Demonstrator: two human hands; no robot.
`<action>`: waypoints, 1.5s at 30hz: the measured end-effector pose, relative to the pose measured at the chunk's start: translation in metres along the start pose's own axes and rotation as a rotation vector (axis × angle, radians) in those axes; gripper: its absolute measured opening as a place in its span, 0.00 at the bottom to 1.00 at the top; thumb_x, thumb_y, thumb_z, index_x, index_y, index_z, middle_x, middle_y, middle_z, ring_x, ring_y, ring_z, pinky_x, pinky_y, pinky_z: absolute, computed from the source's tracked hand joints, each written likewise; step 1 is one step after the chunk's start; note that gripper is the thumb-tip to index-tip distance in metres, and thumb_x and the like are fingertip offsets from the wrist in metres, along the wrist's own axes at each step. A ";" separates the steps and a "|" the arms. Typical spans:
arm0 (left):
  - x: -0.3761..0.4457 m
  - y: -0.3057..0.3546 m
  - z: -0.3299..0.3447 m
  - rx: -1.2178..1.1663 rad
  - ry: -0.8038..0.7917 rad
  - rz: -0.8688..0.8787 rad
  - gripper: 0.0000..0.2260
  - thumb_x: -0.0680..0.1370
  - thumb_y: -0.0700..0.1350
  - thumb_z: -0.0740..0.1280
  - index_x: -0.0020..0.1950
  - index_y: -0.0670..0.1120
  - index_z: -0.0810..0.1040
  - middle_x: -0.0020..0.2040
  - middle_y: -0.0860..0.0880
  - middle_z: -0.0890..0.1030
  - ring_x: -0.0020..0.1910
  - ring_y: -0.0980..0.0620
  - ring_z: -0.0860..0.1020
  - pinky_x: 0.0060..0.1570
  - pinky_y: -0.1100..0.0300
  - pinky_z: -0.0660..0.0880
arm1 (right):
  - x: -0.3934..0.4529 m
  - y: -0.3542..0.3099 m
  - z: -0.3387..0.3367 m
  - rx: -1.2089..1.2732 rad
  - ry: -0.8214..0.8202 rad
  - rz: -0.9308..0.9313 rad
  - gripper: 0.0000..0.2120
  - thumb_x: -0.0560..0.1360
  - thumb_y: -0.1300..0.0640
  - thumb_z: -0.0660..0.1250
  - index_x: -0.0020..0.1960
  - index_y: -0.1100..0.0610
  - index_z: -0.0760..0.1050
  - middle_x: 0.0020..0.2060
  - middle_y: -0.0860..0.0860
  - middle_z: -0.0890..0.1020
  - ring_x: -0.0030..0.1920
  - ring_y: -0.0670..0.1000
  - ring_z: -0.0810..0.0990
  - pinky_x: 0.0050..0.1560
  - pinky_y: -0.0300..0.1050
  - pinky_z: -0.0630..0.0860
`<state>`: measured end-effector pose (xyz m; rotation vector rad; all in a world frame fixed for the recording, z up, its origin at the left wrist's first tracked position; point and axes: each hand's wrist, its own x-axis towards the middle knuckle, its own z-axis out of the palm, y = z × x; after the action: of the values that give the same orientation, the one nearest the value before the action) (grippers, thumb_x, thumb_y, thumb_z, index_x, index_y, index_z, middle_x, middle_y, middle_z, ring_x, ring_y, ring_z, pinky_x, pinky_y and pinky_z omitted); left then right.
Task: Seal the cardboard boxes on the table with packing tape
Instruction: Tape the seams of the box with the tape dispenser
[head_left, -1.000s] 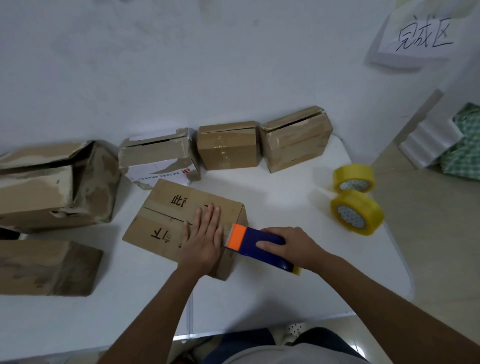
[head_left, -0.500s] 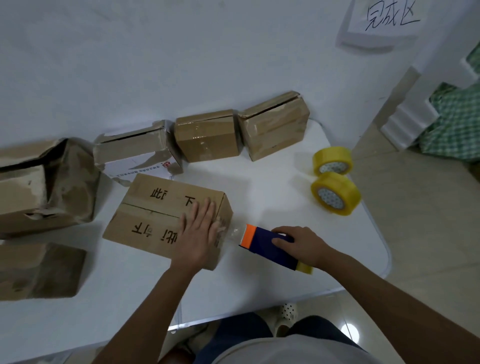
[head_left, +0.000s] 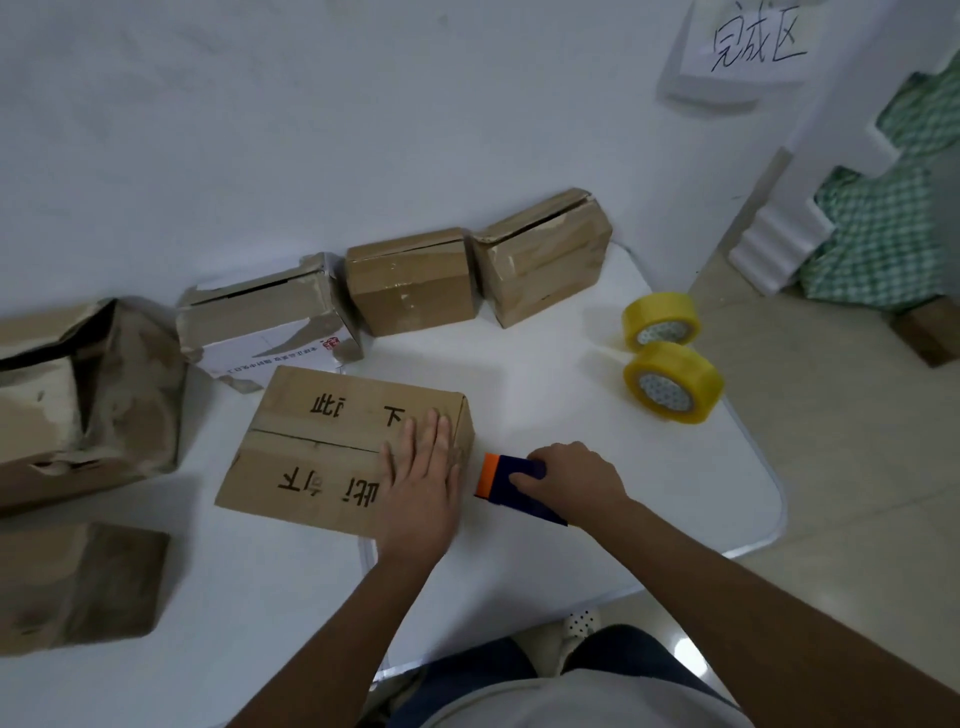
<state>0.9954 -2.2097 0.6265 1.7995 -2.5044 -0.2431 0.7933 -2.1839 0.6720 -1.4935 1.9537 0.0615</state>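
- Spanning the lower and middle field of view, the white counter (head_left: 597, 332) carries all boxes and tape rolls; its rounded right edge borders a tiled floor (head_left: 857, 441).
- At far left, a large crumpled cardboard box (head_left: 88, 395) stands with its top gaping; a flattened brown box (head_left: 72, 587) lies in front of it, near the counter's front edge.
- Centre of the counter: the box being sealed (head_left: 332, 447) lies flat, black characters printed on its top and the flap seam running across the middle of that face.
- Along the white wall, three smaller boxes stand in a row: a white-printed box (head_left: 265, 322) with a torn top, a plain brown box (head_left: 410, 280), and a tilted brown box (head_left: 543, 254) with its flap slightly raised.
- The left hand (head_left: 421, 483) lies flat, fingers straight and together, pressing on the right end of the top of the box being sealed.
- The right hand (head_left: 571, 480) grips a blue tape dispenser (head_left: 519, 480), fingers curled over its body. The dispenser's orange front end sits just beside the right side wall of the box, low near the counter surface.
- Two yellow tape rolls sit near the right edge of the counter, well apart from the hands: the nearer roll (head_left: 675, 382) and the farther roll (head_left: 660, 319), close to each other.
- A white paper sign (head_left: 753, 41) with handwritten characters hangs on the wall at upper right.
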 end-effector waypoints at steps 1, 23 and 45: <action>0.000 0.000 0.000 0.001 -0.001 0.006 0.26 0.83 0.53 0.47 0.81 0.47 0.55 0.80 0.49 0.57 0.79 0.46 0.55 0.75 0.40 0.57 | 0.002 -0.006 0.003 -0.008 -0.001 0.011 0.18 0.77 0.40 0.62 0.55 0.52 0.80 0.43 0.52 0.82 0.42 0.53 0.81 0.39 0.42 0.75; 0.009 -0.037 -0.029 -0.578 -0.161 0.108 0.23 0.84 0.55 0.43 0.79 0.53 0.56 0.79 0.58 0.54 0.78 0.64 0.47 0.78 0.57 0.40 | 0.065 0.015 0.049 0.162 0.256 0.104 0.30 0.79 0.48 0.64 0.76 0.50 0.56 0.57 0.57 0.80 0.51 0.59 0.80 0.46 0.54 0.78; 0.009 -0.043 -0.022 -0.343 -0.126 0.171 0.28 0.81 0.56 0.42 0.80 0.49 0.57 0.80 0.54 0.55 0.80 0.57 0.47 0.77 0.57 0.37 | 0.066 -0.063 0.082 0.419 -0.135 -0.160 0.13 0.77 0.68 0.59 0.50 0.63 0.82 0.48 0.58 0.83 0.51 0.55 0.79 0.56 0.51 0.75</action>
<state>1.0354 -2.2338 0.6411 1.4728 -2.4856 -0.7454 0.8790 -2.2264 0.5951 -1.3202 1.6115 -0.2925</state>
